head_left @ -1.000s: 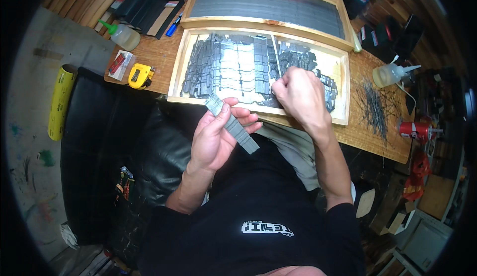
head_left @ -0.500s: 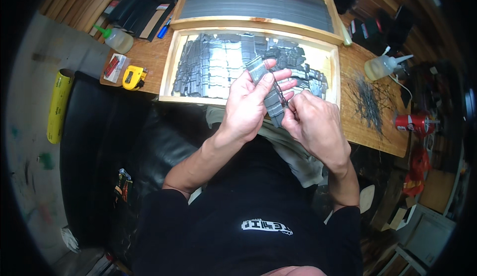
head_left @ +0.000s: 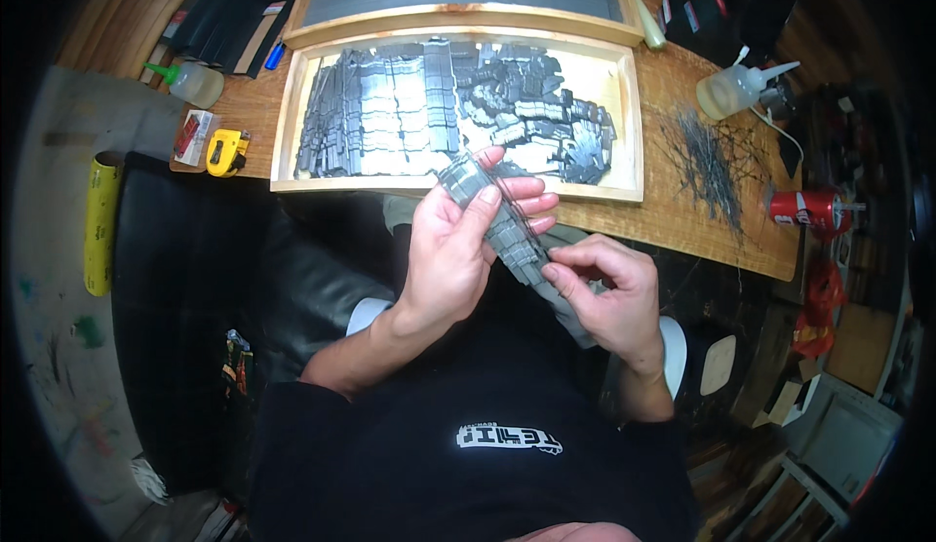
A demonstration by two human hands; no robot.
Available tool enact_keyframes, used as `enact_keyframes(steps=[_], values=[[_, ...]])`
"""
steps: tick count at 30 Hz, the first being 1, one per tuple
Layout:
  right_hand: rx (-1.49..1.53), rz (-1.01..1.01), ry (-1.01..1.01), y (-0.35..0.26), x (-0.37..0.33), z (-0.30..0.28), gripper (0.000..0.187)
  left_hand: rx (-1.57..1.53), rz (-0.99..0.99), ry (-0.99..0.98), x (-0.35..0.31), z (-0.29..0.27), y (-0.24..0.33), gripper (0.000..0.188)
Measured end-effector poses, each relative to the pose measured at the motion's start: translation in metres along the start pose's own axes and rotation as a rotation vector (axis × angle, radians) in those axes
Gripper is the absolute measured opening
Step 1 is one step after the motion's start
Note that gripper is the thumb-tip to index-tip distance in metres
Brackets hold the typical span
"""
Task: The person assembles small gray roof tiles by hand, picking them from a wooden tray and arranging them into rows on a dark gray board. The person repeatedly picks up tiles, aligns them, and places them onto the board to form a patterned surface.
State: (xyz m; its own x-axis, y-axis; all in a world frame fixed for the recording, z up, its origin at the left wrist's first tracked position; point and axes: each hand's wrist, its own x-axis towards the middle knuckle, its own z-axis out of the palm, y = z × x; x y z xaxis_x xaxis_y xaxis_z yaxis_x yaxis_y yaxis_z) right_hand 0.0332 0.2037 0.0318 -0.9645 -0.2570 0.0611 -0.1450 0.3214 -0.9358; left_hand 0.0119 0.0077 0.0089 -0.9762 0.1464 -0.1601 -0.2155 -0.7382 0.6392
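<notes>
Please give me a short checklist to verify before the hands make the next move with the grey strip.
1. Left hand grips the grey strip: ok.
2. Right hand pinches the strip's lower part: ok.
3. Strip is clear of the wooden tray: ok.
4. More grey pieces lie in the tray: ok.
5. Glue bottle stands upright on the table: ok.
6. Strip's parts are firmly joined: cannot tell.

Single head-worn fisheye view, steeply downward, close over lap and workbench (head_left: pixel 682 220).
</notes>
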Motion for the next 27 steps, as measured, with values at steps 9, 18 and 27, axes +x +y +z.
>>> enact_keyframes(steps=[9,18,27], values=[[0.131,0.187,0.016,0.026,-0.037,0.016,0.013,-0.051,-0.124,0.038,-0.028,-0.015,-0.039,0.033],[0.269,0.387,0.004,0.037,-0.057,0.013,0.017,-0.001,-0.252,-0.008,-0.024,-0.03,-0.049,0.031],[0.198,0.186,-0.011,0.038,-0.062,0.007,0.022,-0.091,-0.23,0.055,-0.025,-0.024,-0.045,0.032]])
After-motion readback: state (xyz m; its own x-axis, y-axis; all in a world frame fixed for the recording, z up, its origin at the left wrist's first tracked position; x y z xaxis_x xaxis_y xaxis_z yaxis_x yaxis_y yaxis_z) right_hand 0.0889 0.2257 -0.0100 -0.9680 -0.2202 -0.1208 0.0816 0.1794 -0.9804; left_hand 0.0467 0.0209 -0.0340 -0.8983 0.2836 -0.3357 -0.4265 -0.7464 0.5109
